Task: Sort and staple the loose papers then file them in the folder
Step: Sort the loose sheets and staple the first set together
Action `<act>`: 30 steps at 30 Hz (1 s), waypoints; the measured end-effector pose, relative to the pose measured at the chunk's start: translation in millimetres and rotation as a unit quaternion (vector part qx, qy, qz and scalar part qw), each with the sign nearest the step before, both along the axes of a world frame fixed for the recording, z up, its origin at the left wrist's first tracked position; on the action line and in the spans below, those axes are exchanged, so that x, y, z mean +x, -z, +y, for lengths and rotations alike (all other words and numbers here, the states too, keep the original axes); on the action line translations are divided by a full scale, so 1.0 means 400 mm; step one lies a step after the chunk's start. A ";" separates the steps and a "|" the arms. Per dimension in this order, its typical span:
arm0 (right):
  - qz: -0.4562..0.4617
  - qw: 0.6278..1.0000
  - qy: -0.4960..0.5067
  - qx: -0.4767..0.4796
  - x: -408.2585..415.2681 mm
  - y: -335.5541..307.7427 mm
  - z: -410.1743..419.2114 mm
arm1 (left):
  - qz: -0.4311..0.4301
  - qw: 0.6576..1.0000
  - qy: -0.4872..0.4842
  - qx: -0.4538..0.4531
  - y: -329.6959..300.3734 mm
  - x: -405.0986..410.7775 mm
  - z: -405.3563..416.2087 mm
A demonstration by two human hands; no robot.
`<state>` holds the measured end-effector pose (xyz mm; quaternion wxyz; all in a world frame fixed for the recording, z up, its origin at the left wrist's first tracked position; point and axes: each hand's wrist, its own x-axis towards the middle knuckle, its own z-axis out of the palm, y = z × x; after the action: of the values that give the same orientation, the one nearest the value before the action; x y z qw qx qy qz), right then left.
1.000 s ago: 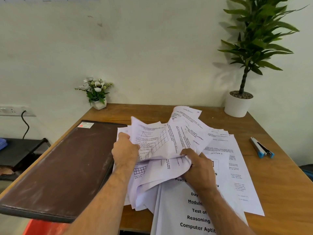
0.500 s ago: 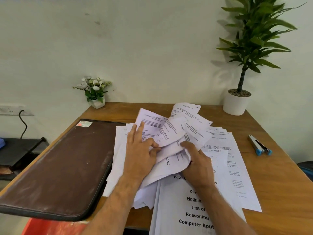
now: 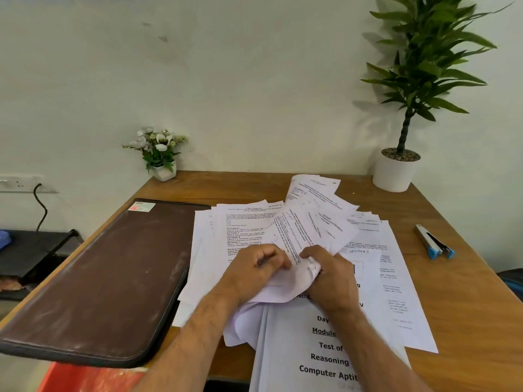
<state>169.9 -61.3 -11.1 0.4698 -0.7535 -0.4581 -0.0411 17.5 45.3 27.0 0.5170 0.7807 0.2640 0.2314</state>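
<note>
We note the wooden table (image 3: 467, 321) at frame centre, with the closed brown leather folder (image 3: 96, 281) at lower left. The loose white printed papers (image 3: 283, 236) lie fanned at centre, flatter than a second ago. The left hand (image 3: 254, 270) has come off the spread sheets and now pinches them beside the right hand (image 3: 331, 275), which grips the bunch. Sorting continues; the blue-tipped metal stapler (image 3: 434, 243) at right lies untouched.
</note>
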 end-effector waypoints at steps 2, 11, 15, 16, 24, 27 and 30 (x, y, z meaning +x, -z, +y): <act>-0.003 1.000 -0.005 0.007 -0.004 0.005 0.001 | -0.056 0.993 -0.075 -0.073 -0.005 -0.001 0.018; -0.016 1.000 -0.002 0.005 -0.003 0.001 0.006 | 0.273 0.895 -0.336 0.106 0.007 0.000 0.123; -0.013 1.000 -0.001 0.001 -0.014 -0.008 0.008 | 0.227 0.892 -0.383 0.075 0.008 0.009 0.148; -0.015 1.000 0.000 0.000 -0.016 -0.011 0.008 | 0.205 0.891 -0.399 0.069 0.013 0.007 0.157; -0.009 0.999 -0.002 -0.053 -0.003 -0.024 0.007 | 0.119 0.895 -0.430 0.019 0.017 0.013 0.163; -0.010 0.998 -0.006 -0.063 -0.011 -0.023 0.003 | 0.097 0.892 -0.441 0.018 0.030 0.016 0.147; -0.012 0.998 -0.013 -0.057 -0.015 -0.024 0.004 | 0.074 0.888 -0.450 0.060 0.039 0.016 0.129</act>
<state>164.0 -59.6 -1.7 0.4215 -0.7722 -0.4751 -0.0177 23.8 97.0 11.4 0.2885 0.6228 0.6101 0.3957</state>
